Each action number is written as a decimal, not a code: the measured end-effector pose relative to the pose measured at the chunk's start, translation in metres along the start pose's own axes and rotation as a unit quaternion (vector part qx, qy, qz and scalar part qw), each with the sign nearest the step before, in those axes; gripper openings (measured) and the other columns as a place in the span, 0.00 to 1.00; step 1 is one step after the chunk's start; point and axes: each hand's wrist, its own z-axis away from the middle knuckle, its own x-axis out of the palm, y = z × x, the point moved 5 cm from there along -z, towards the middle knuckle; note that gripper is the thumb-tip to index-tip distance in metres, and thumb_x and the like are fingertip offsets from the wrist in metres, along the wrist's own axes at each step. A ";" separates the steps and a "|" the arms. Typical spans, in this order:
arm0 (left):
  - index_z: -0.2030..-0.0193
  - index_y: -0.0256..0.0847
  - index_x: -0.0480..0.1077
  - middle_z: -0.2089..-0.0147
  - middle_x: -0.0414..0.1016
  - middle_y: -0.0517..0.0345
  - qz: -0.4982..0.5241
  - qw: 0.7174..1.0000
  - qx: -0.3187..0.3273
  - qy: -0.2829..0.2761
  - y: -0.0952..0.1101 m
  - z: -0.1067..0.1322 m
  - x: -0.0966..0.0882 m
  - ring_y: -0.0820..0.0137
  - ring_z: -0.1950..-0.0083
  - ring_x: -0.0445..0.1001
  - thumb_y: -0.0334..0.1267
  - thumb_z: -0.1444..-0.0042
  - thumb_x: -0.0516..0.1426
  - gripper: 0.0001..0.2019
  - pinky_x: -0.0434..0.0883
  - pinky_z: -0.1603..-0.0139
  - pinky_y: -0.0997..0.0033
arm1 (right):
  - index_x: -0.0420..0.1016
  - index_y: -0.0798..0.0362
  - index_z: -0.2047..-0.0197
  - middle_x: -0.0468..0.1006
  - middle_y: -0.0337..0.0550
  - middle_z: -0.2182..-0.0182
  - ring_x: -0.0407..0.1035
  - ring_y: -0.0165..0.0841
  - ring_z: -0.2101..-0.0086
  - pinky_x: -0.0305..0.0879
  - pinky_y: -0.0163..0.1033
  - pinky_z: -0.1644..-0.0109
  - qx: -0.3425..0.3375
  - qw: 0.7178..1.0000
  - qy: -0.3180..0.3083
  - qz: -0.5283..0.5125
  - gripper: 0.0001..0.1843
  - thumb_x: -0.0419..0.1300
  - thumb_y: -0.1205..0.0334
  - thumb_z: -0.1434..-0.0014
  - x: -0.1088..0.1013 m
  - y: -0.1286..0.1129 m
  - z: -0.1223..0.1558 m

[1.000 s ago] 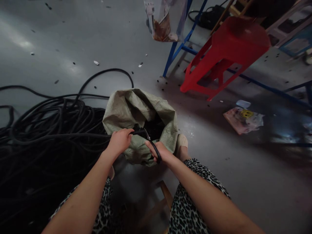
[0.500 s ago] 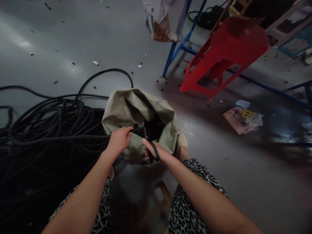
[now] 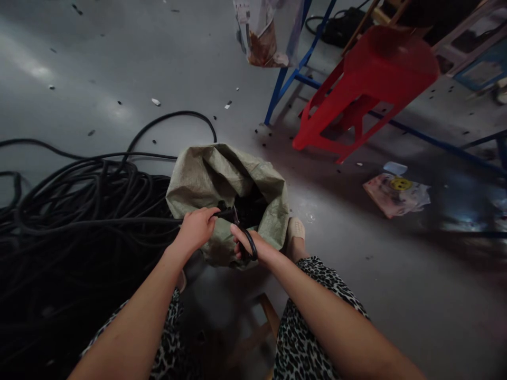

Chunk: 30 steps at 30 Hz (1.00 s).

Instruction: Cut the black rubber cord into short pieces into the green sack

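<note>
One black cable (image 3: 138, 220) is running from the person's left side into the left hand (image 3: 197, 228), and its short front part is sticking out over the mouth of a sack (image 3: 186, 182). The left hand is grasping this cable, with the thumb and the fingers closing around it. The right hand (image 3: 259, 244) is holding a pair of scissors (image 3: 251, 243) by the black handles, and the blades are standing just at the cable's front part; whether they are touching it, I cannot tell. Below the blades, the greenish sack is standing open between the person's feet, and dark pieces (image 3: 253, 211) are lying inside, too dim for counting. On the left side, a big heap of cable (image 3: 99, 190) is lying in loops next to the sack. One pale shoe (image 3: 296, 229) is showing close to the sack's right side, under patterned trousers (image 3: 309, 332). Farther away, a red stool (image 3: 390, 68) is standing near a blue metal frame (image 3: 276, 97), a clear bag (image 3: 273, 37) is hanging beside this frame, and a flat packet (image 3: 382, 195) with a yellow smiling face is lying on the grey floor (image 3: 130, 47).
</note>
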 end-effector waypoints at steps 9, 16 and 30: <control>0.47 0.42 0.71 0.52 0.77 0.53 -0.012 1.000 0.011 -0.015 0.000 0.002 0.000 0.65 0.53 0.74 0.35 0.40 0.47 0.18 0.67 0.51 0.66 | 0.72 0.60 0.64 0.72 0.41 0.79 0.66 0.26 0.81 0.60 0.28 0.79 -0.025 0.999 -0.020 -0.001 0.31 0.53 0.35 0.43 -0.001 0.010 -0.010; 0.46 0.43 0.70 0.52 0.77 0.51 -0.020 0.999 0.014 -0.037 -0.001 0.002 0.002 0.64 0.50 0.73 0.35 0.39 0.46 0.19 0.66 0.49 0.64 | 0.70 0.59 0.68 0.71 0.40 0.80 0.66 0.26 0.82 0.59 0.28 0.79 -0.041 0.998 -0.025 0.045 0.31 0.52 0.35 0.42 -0.002 0.006 -0.008; 0.46 0.41 0.70 0.50 0.77 0.52 -0.014 0.999 0.006 -0.029 -0.002 0.000 0.006 0.65 0.51 0.74 0.36 0.40 0.46 0.19 0.67 0.50 0.67 | 0.62 0.56 0.77 0.62 0.33 0.88 0.59 0.24 0.89 0.56 0.27 0.87 0.015 1.000 0.012 0.019 0.29 0.50 0.39 0.39 0.001 0.000 0.001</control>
